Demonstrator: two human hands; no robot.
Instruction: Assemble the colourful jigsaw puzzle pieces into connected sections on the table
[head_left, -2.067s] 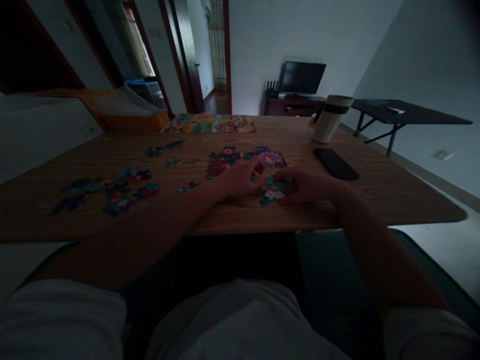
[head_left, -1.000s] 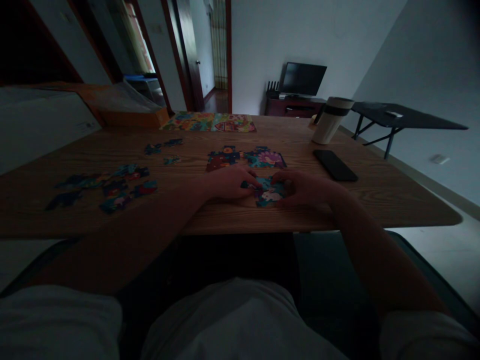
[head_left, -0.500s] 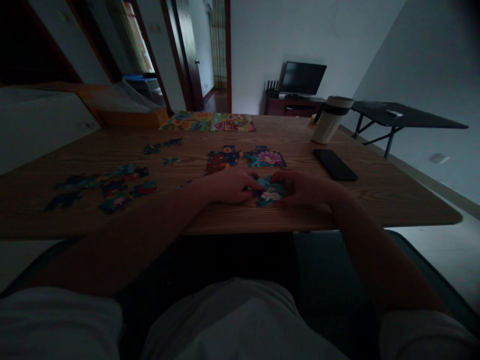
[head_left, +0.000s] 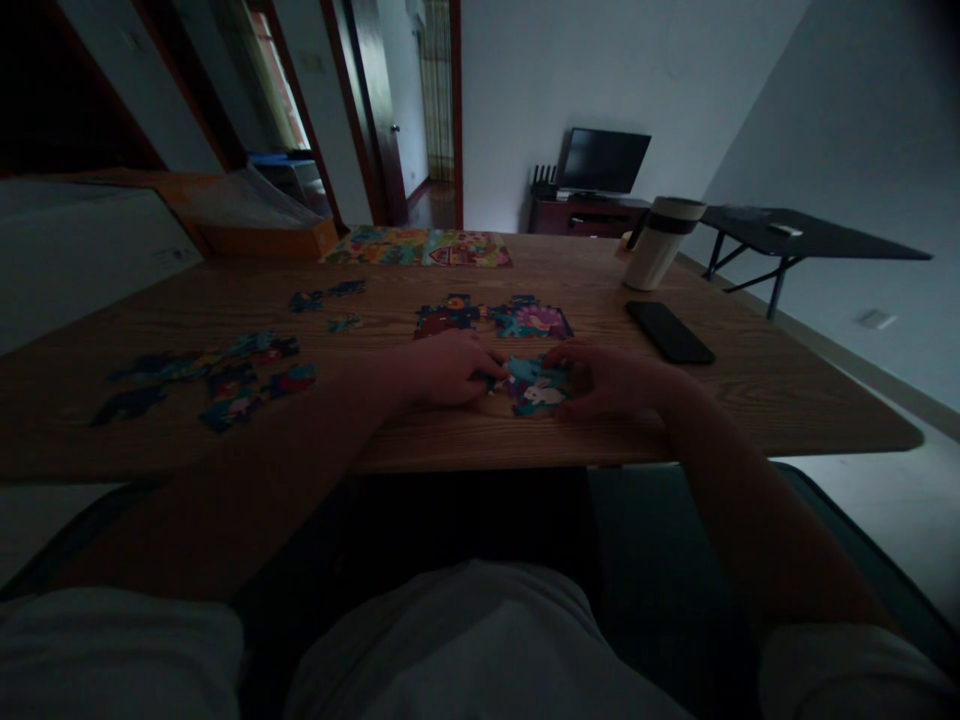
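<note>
Between my hands lies a small joined section of jigsaw puzzle, teal with a white figure. My left hand has its fingertips on the section's left edge, and my right hand curls against its right edge. Those fingers hide parts of the section. Just beyond it sits a larger assembled puzzle section. Loose jigsaw clusters lie farther left on the wooden table, with a few small pieces behind them.
Two colourful printed puzzle pictures lie at the table's far edge, next to a cardboard box. At the right are a black phone and a cream tumbler. A dark folding table and a monitor stand beyond.
My left hand has drawn slightly left along the section's edge, showing more of the section. My right hand stays against the section, and the view has barely shifted.
</note>
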